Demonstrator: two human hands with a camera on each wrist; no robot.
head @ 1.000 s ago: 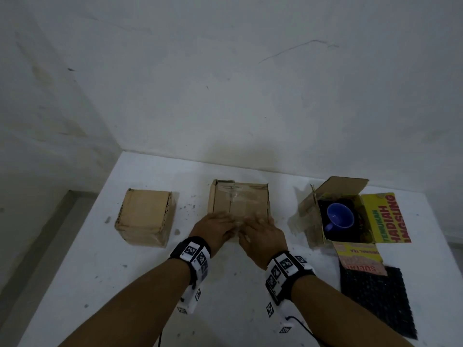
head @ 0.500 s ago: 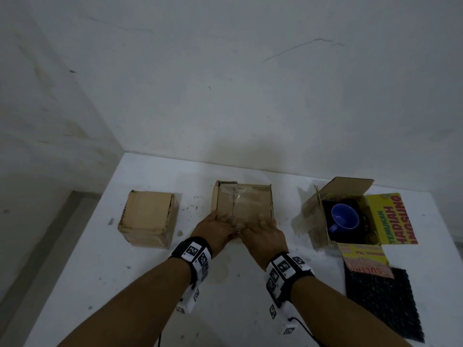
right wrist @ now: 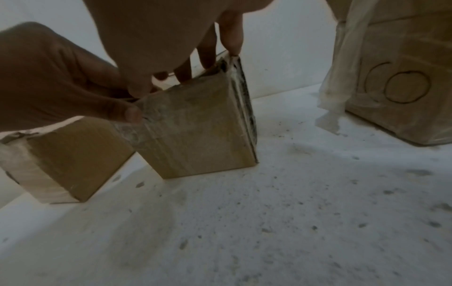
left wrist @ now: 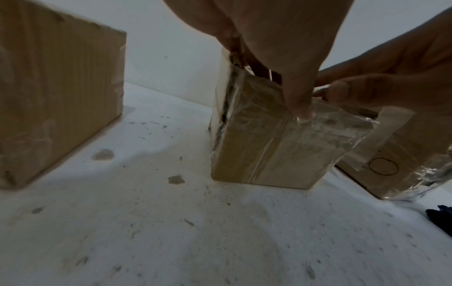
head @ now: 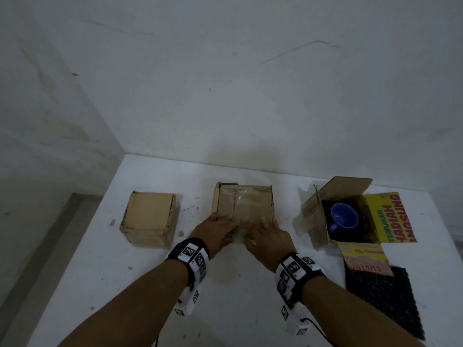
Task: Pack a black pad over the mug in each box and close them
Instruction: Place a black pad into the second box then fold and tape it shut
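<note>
1. Our left hand (head: 217, 230) and right hand (head: 267, 237) press flat, fingers extended, on the middle box (head: 244, 204), holding nothing.
2. We judge its flaps are being shut.
3. Next, the black pad (head: 383, 296) on the table (head: 125, 284) must cover the mug (head: 343, 217) in the open box (head: 315, 216).

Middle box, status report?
Both hands, left hand and right hand, press flat on middle box, closed. Right box open, mug uncovered; black pad waiting. Nothing blocking.

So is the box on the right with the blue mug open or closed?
Open: the right box has its flaps folded out, and the blue mug shows inside, uncovered.
</note>
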